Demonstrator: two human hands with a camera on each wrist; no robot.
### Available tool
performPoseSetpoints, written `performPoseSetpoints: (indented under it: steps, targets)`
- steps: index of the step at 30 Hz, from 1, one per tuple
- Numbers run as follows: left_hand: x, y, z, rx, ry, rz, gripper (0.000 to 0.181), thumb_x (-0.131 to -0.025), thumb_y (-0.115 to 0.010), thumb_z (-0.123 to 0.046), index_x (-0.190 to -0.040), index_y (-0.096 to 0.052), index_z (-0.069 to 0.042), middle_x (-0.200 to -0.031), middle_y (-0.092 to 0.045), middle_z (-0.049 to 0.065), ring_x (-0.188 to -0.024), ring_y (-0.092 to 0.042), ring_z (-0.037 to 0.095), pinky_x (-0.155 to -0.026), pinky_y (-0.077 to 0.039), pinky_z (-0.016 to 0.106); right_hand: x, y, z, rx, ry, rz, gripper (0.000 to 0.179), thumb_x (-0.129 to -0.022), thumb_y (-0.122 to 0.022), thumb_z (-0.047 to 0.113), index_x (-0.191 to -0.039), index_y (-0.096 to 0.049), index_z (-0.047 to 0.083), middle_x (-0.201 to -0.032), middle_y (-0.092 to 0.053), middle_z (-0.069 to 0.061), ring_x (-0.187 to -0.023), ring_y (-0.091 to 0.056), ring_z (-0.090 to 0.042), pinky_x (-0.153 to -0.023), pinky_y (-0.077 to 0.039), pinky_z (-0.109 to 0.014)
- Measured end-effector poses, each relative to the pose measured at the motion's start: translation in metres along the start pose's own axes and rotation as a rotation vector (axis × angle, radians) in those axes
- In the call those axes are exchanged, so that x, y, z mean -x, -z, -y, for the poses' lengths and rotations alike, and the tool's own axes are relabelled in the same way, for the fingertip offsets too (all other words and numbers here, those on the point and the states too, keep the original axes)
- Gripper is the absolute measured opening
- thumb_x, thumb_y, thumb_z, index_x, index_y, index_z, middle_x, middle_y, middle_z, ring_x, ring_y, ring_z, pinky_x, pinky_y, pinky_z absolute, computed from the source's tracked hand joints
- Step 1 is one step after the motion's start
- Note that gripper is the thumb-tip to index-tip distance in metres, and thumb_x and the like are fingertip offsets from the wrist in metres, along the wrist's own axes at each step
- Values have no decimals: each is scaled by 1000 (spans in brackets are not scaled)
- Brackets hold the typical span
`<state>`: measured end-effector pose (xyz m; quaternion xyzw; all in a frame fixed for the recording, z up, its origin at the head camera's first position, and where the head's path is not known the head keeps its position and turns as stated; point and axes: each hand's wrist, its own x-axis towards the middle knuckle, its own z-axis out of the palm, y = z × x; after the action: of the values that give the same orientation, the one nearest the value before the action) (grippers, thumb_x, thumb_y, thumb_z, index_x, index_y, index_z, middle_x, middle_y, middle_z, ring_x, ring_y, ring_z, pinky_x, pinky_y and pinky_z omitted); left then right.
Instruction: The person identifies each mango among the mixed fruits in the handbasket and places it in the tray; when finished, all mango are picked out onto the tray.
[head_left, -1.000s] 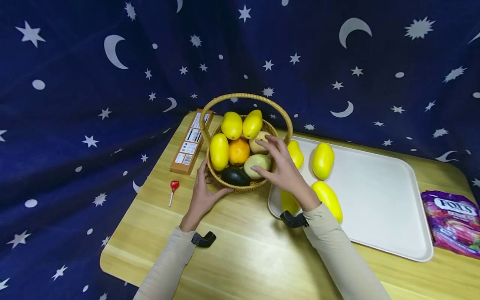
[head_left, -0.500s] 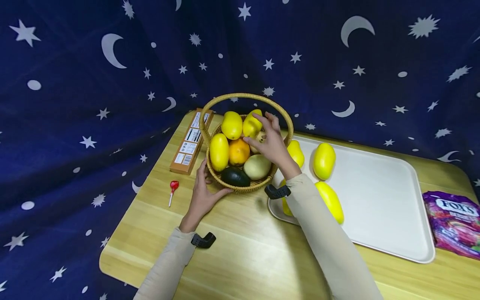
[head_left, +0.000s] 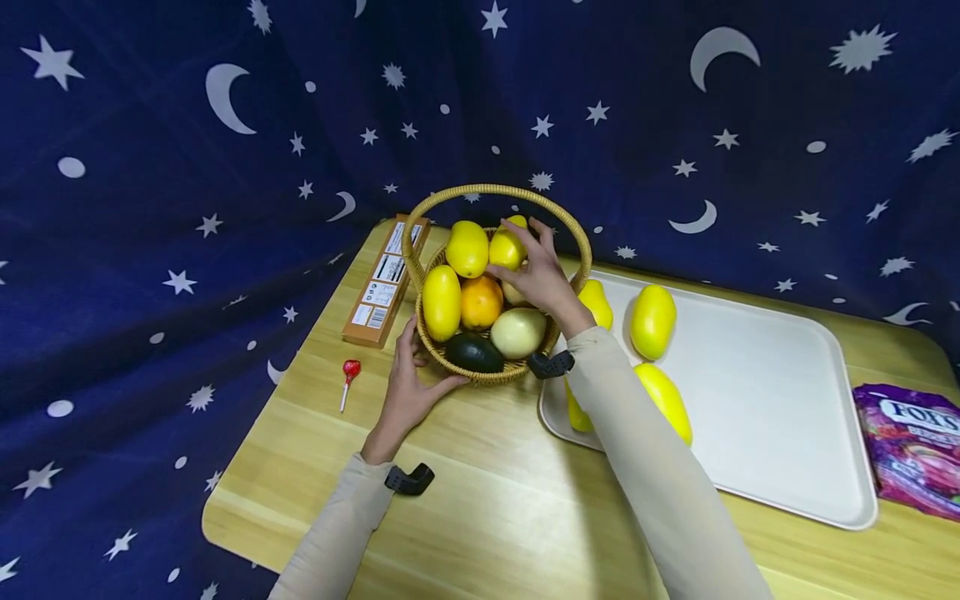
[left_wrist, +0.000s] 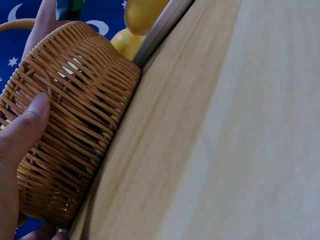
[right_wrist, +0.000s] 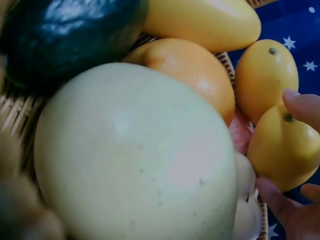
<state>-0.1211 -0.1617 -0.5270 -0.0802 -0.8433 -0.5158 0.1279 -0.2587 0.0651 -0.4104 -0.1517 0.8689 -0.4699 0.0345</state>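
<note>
A wicker basket [head_left: 495, 377] with a tall arched handle stands on the table, filled with fruit. My left hand [head_left: 408, 396] grips its near left side, the thumb [left_wrist: 37, 112] pressed along the weave in the left wrist view. Over the right rim reaches my right hand [head_left: 543, 282], holding the yellow mango [head_left: 506, 248] at the back between thumb and fingers. Two more mangoes [head_left: 442, 302] lie at the left and back. An orange [head_left: 482, 302] sits mid-basket, with a dark avocado [head_left: 475, 353] and a pale green melon-like fruit [right_wrist: 135, 160] in front. Other pale fruit is partly hidden under my right hand.
Right of the basket lies a white tray [head_left: 772, 417] bearing several yellow mangoes [head_left: 653, 322]. A purple candy bag [head_left: 911, 450] is beyond it. On the left are a flat orange-brown box [head_left: 382, 287] and a red lollipop [head_left: 351, 371]. A starry blue curtain [head_left: 480, 92] hangs behind.
My right hand has moved from the pale green fruit at the front right to the mango at the back and taken hold of it. My left hand stays on the basket.
</note>
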Motion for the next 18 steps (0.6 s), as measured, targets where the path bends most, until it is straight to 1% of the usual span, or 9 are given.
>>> performPoseSetpoints:
  steps: [3,5,7,9,12,14,16,18]
  targets:
    - [0,0,0,4,7,-2,123,-67,-91,-31,-157,-7,-31,-150,-34,9,-119,-51,25,-88,-49,40,-1,-1,-2,-11,-13,3,69,-89,-73,30,-149,-40,27,-162,-4,-12,-127,-50,-36,-99,-50,-43]
    - [0,0,0,2,3,1,123,-67,-91,-31,-158,-7,-31,-151,-34,9,-119,-51,25,-88,-49,40,-1,-1,-3,-17,-12,-1,69,-88,-74,27,-148,-41,26,-161,-7,-12,-121,-54,-35,-98,-50,-41]
    - [0,0,0,0,-1,2,123,-67,-91,-31,-158,-7,-30,-150,-34,9,-120,-51,25,-88,-49,40,-1,-2,-4,-18,-5,-8,68,-88,-75,25,-147,-42,26,-160,-9,-12,-120,-54,-35,-98,-50,-41]
    - [0,0,0,-3,-4,1,123,-67,-91,-31,-158,-7,-29,-150,-34,9,-120,-51,25,-88,-49,41,-1,-3,-5,-10,3,-18,68,-87,-76,24,-146,-43,25,-160,-12,-12,-121,-52,-36,-97,-50,-41]
    - [0,0,0,-6,-4,-3,123,-67,-91,-31,-158,-8,-29,-150,-35,8,-119,-52,25,-87,-49,41,-1,-4,-7,18,14,-37,66,-87,-76,24,-144,-45,25,-159,-15,-11,-127,-48,-36,-96,-50,-42]
    - [0,0,0,-6,0,-2,123,-67,-91,-32,-158,-8,-29,-150,-35,7,-119,-52,25,-87,-49,40,1,-5,-7,36,20,-49,65,-86,-77,25,-143,-46,24,-159,-16,-11,-128,-47,-36,-95,-50,-43]
    - [0,0,-1,-6,3,0,122,-67,-90,-32,-158,-8,-29,-151,-34,7,-120,-51,25,-88,-49,40,3,-5,-7,48,25,-59,65,-86,-77,25,-143,-46,25,-159,-17,-10,-134,-43,-36,-97,-49,-44]
    - [0,0,-1,-7,5,1,122,-67,-90,-32,-158,-7,-29,-151,-33,7,-120,-51,25,-88,-49,40,6,-5,-8,51,30,-67,65,-86,-77,25,-143,-46,25,-159,-17,-9,-135,-42,-36,-98,-48,-45]
